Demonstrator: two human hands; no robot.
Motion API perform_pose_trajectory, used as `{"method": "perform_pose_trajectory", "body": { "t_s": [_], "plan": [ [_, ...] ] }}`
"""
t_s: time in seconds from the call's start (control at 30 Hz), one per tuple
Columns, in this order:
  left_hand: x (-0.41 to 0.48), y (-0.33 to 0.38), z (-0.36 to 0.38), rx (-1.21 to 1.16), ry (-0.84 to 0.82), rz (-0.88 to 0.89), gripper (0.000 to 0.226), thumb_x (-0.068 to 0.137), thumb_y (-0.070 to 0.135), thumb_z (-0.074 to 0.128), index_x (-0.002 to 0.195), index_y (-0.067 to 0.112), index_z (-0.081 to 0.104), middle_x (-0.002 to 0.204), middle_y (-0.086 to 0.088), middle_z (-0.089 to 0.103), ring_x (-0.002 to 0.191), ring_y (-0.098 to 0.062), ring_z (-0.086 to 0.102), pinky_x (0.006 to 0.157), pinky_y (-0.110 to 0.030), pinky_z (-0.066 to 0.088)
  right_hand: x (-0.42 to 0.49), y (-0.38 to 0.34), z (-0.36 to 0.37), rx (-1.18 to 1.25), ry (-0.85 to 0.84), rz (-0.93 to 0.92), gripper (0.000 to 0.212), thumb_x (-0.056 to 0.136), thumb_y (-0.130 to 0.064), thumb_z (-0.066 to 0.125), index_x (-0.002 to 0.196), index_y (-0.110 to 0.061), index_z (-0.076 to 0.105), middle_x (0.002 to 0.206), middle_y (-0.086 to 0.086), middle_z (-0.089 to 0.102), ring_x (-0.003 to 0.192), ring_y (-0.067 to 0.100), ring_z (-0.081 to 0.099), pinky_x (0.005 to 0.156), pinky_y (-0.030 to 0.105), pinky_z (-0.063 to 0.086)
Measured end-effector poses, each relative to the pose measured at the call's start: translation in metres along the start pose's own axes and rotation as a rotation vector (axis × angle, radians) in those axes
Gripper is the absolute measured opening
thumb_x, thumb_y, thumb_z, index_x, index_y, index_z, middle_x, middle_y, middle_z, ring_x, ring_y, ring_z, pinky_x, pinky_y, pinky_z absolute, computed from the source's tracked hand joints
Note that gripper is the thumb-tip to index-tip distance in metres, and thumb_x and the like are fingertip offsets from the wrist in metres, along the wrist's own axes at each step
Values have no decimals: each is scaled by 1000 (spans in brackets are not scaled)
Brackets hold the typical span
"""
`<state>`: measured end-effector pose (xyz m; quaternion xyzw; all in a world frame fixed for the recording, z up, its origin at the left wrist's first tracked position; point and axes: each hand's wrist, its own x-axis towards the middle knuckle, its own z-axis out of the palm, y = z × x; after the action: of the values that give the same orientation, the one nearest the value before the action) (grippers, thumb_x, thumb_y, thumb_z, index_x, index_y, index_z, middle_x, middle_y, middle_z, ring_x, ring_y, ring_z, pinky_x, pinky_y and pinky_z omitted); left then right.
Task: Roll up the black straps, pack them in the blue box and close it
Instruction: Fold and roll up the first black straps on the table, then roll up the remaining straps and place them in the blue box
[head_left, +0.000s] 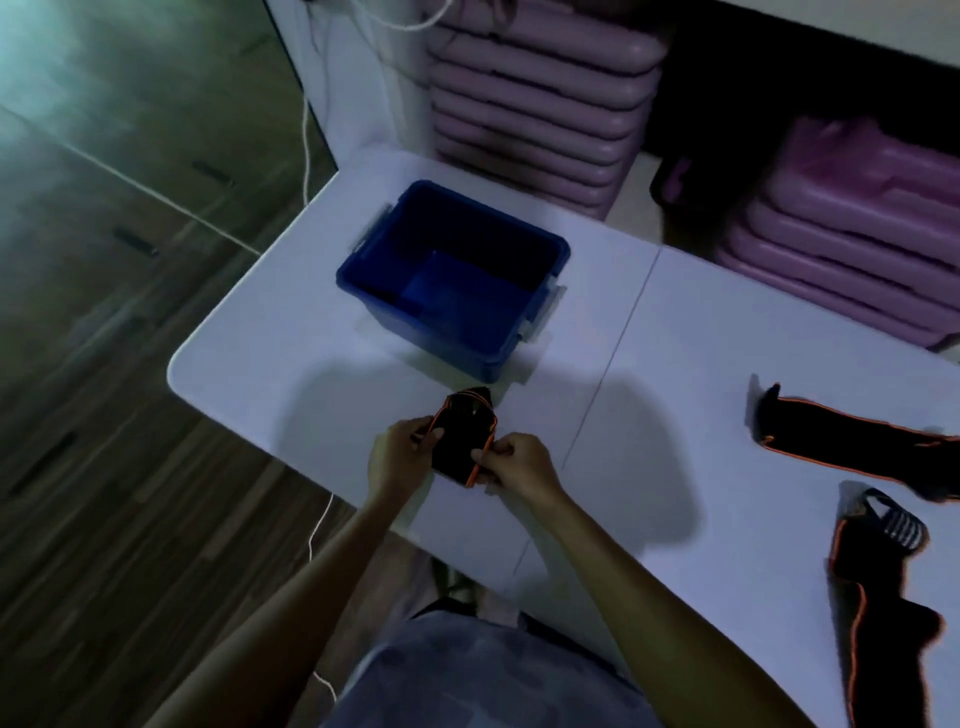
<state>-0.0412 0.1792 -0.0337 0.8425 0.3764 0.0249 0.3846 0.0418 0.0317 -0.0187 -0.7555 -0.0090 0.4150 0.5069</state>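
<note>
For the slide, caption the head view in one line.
Both hands roll a black strap before the open blue box; two straps lie unrolled.

both bare forearms reach forward from the near edge and converge toward the middle. the left hand (400, 454) is curled, knuckles up, its fingers (434, 434) pinching the left edge of a rolled black strap (464, 439). the right hand (517, 465) mirrors it just beside, fingers (483, 457) folded in and gripping the strap's right edge. the two hands sit close together, nearly touching, wrists straight, elbows spread wide and lower in view
</note>
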Motion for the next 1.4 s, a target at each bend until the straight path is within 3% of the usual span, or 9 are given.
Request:
{"method": "perform_pose_trajectory", "body": {
  "t_s": [0.13,0.33,0.47,0.6,0.7,0.93,1.07,1.27,1.4],
  "plan": [
    [42,-47,-39,-8,74,-128,33,71,55,56,84,30,73,83,7,74,76,-15,67,73,-38,55,25,-36,55,-46,-33,-2,14,84,-6,70,79,6,63,55,15,55,33,5,51,41,17,44],
    [126,-86,-83,121,53,-140,27,70,66,51,63,41,61,69,12,61,73,-19,62,79,-45,51,65,-90,112,34,-68,69,13,87,0,64,98,4,57,74,16,57,32,0,53,35,14,42],
    [137,-62,-107,274,35,-96,21,85,45,59,84,27,69,85,4,67,85,-20,58,87,-41,44,80,-100,131,36,-24,118,28,85,-6,68,106,11,60,95,22,67,51,13,62,37,14,44],
    [126,-57,-108,287,58,-61,26,90,40,53,99,21,68,100,-3,70,93,-24,61,83,-38,39,75,-95,126,84,-72,99,27,87,-8,67,103,14,61,82,21,64,36,2,57,39,12,44],
    [107,-56,-100,250,206,-22,30,91,41,50,110,21,62,111,-5,63,100,-25,58,88,-40,38,70,-88,116,34,-155,41,20,87,-17,67,96,0,62,74,12,63,54,9,60,53,17,49],
    [55,-32,-73,81,444,120,16,86,23,63,100,15,65,101,-6,62,97,-24,55,85,-31,31,42,-65,73,88,-153,13,36,88,-31,64,113,-6,59,96,15,71,78,18,64,78,37,56],
    [14,8,-22,-22,264,334,7,84,15,61,88,15,67,89,-1,65,84,-19,58,75,-28,44,6,-33,26,267,-12,28,25,89,-28,60,100,-5,63,83,14,68,72,22,64,70,38,53],
    [-23,109,77,-165,-118,475,23,87,11,58,69,25,53,70,14,54,67,-10,52,64,-20,38,-52,33,-83,578,417,80,14,92,-15,56,94,-4,63,76,13,64,66,25,61,59,30,48],
    [-37,178,138,-174,-355,642,18,89,16,55,76,28,57,74,13,58,70,-4,54,68,-22,46,-89,71,-158,609,686,-2,17,96,-20,53,91,-7,63,78,12,67,65,23,62,62,33,51]
  ]
}}
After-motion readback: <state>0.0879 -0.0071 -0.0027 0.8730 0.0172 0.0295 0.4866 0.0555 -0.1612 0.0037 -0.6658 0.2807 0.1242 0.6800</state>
